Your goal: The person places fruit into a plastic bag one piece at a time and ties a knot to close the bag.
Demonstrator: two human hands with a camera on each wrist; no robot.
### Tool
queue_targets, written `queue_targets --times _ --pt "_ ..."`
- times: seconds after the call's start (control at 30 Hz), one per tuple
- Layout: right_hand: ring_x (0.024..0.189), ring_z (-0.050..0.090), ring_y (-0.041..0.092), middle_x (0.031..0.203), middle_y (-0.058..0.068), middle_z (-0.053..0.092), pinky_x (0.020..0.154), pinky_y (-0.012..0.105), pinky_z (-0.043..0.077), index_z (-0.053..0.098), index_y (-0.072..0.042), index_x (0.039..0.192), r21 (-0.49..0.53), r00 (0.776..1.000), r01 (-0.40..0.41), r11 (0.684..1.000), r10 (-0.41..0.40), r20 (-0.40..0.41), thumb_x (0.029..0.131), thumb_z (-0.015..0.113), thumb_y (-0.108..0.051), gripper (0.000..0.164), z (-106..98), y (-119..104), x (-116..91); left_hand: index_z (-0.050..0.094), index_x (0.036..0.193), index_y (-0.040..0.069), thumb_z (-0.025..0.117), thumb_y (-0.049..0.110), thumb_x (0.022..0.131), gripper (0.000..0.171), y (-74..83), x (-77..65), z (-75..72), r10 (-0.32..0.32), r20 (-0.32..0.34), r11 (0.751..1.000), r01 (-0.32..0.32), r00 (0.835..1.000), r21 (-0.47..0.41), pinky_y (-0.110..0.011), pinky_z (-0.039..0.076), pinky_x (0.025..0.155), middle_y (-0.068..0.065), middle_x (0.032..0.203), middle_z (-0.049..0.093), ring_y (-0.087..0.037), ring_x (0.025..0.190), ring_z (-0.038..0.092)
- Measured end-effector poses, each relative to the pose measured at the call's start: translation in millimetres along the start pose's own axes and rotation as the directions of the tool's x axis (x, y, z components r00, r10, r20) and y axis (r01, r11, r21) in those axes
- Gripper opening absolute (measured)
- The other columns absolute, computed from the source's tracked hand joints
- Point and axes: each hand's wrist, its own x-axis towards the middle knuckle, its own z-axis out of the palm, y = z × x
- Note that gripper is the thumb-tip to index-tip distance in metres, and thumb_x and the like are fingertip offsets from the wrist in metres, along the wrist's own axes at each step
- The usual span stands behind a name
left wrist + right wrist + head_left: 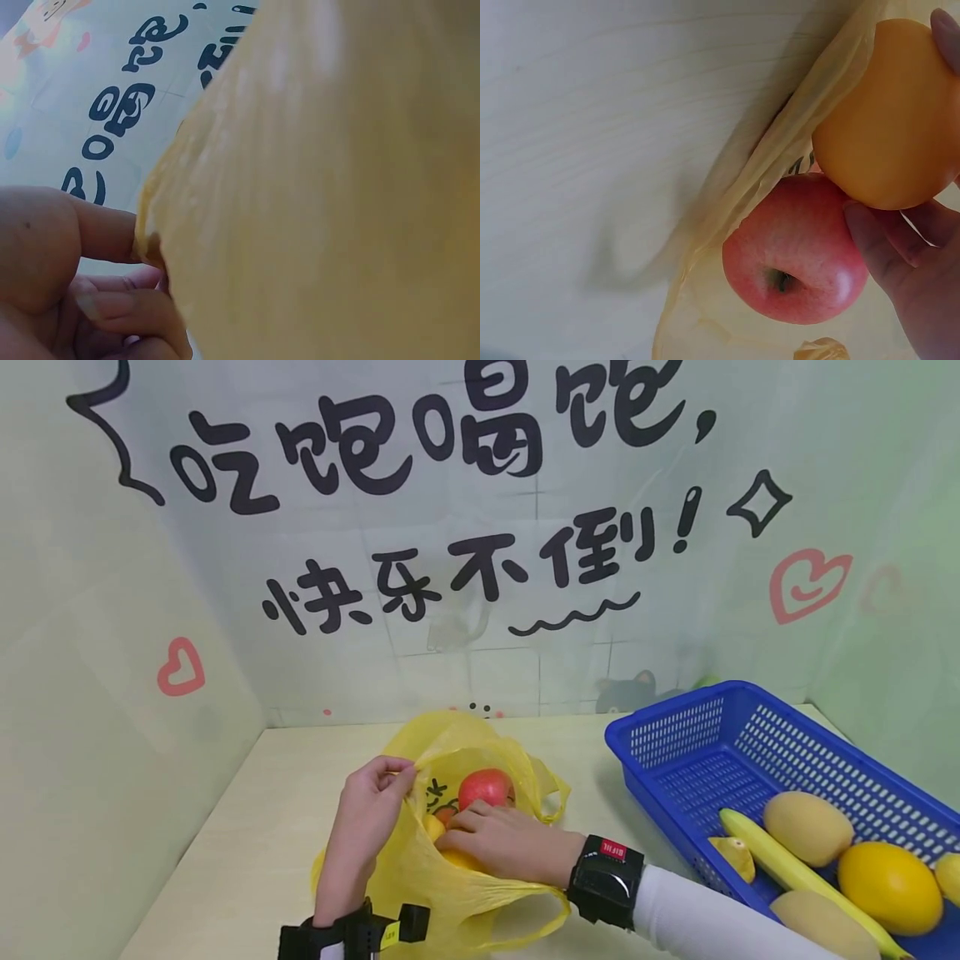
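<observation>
A thin yellow plastic bag [420,902] stands on the table with its mouth spread wide. My left hand [367,827] pinches the bag's rim on the left side; the left wrist view shows the thumb and fingers at the folded edge. Inside the mouth, my right hand [491,843] grips an orange [892,120] between thumb and fingers. Against those fingers lies a red apple [795,251], stem end showing in the right wrist view. Other yellow and orange fruit in the bag is partly hidden by the right hand.
To the right stands a blue perforated basket [652,785]. It holds a long yellow banana [795,872], a tan oval fruit [808,828], a round yellow-orange fruit [888,889] and several others. A lettered wall sheet [487,685] rises behind the pale table [255,835].
</observation>
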Motion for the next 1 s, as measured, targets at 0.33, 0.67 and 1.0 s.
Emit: queue_targets --times 0.33,0.67,1.0 --pt "0.121 0.048 0.019 0.144 0.002 0.052 0.100 0.031 0.048 0.055 -0.028 0.136 -0.041 1.000 0.023 0.999 -0.023 0.003 0.103 0.048 -0.032 0.034 4.2 1.1 0.8 0.066 0.110 0.003 0.057 0.020 0.099 0.022 -0.7 -0.7 -1.4 0.001 0.001 1.000 -0.001 1.000 -0.004 -0.022 0.041 0.059 -0.001 0.075 0.057 -0.016 0.070 0.052" --pt "0.124 0.047 0.020 0.146 0.003 0.048 0.105 0.034 0.046 0.054 -0.025 0.140 0.076 1.000 0.013 0.997 -0.012 -0.012 0.099 0.057 -0.034 0.041 -4.7 4.3 -10.0 0.065 0.111 0.003 0.057 0.020 0.100 0.022 1.5 -0.9 -0.7 0.010 0.006 1.000 -0.010 1.000 0.006 -0.022 0.040 0.059 -0.003 0.078 0.059 -0.017 0.070 0.050" --pt "0.124 0.051 0.017 0.134 -0.002 0.056 0.106 0.036 0.047 0.059 -0.020 0.131 0.292 0.987 -0.155 0.944 0.138 0.080 0.085 0.077 -0.034 0.051 -38.7 18.2 -33.3 0.065 0.112 0.002 0.056 0.018 0.100 0.022 -0.3 -1.4 -1.8 0.029 0.003 1.000 -0.029 1.000 0.007 -0.023 0.040 0.059 -0.005 0.080 0.059 -0.019 0.070 0.049"
